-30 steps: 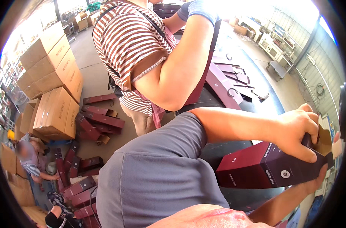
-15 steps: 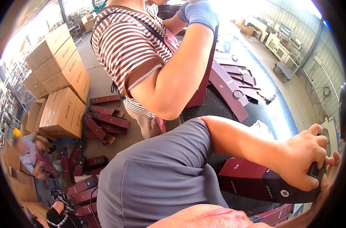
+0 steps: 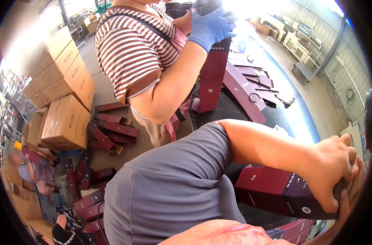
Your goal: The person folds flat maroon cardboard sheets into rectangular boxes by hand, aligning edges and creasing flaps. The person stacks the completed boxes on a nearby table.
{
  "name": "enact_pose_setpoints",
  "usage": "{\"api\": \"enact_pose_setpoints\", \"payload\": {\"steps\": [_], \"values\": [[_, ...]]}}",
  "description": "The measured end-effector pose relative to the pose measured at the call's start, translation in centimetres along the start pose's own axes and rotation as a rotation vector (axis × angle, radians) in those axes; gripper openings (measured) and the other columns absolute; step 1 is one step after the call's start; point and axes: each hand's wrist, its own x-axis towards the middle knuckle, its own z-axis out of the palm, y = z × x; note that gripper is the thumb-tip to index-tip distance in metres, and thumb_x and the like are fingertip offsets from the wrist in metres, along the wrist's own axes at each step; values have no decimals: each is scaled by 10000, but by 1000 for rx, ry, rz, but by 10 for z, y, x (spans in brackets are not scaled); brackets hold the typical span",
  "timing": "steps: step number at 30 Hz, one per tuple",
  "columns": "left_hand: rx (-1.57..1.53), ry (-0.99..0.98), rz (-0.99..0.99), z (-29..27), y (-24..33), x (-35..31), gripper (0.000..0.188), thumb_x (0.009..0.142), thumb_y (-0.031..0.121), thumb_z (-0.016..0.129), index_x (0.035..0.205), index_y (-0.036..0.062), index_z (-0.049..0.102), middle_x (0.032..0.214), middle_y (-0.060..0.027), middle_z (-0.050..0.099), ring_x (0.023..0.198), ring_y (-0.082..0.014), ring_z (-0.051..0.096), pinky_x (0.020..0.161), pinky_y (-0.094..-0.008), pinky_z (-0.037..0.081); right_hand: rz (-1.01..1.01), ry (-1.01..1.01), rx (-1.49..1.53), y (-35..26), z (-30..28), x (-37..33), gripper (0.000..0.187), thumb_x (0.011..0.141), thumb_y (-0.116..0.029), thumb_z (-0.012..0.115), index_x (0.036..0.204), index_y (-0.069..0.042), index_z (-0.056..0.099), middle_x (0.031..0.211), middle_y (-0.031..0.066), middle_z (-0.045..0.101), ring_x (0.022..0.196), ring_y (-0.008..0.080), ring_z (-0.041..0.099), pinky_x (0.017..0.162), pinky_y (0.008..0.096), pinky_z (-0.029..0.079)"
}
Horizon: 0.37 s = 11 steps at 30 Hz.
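Co-worker in striped shirt [image 3: 131, 49] stands at the black table's [image 3: 292, 118] left edge. Flat maroon box blanks [image 3: 251, 77] lie along its far side. Brown cartons [image 3: 65, 102] are stacked on the floor; loose maroon boxes [image 3: 112, 126] lie beside them.

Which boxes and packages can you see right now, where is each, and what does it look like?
Dark red carton: long, rectangular, lying across the table at lower right, left hand on its end, right hand beneath.
Tall dark red carton: upright, held by a co-worker's blue-gloved hand.
Flat dark red blanks: spread on the black table.
Brown shipping boxes: stacked at left.
Red cartons: scattered on the floor.
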Motion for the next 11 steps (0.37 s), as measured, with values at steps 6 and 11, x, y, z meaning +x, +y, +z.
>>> {"api": "enact_pose_setpoints", "payload": {"steps": [6, 11], "values": [[65, 55, -3, -16, 0, -7, 665, 561, 530, 761, 987, 21, 733, 941, -152, 634, 986, -338, 538, 879, -394, 454, 111, 174, 391, -14, 27, 20, 476, 952, -385, 491, 1243, -8, 484, 1119, 59, 511, 1097, 166, 468, 995, 291, 345], [92, 6, -20, -26, 13, -9, 862, 642, 385, 833, 1333, 15, 473, 1198, -172, 581, 1123, -362, 525, 983, -445, 425, 335, 151, 400, -33, 13, 23, 351, 914, -346, 621, 1063, -28, 621, 902, 28, 584, 927, 115, 555, 867, 212, 401]]}}
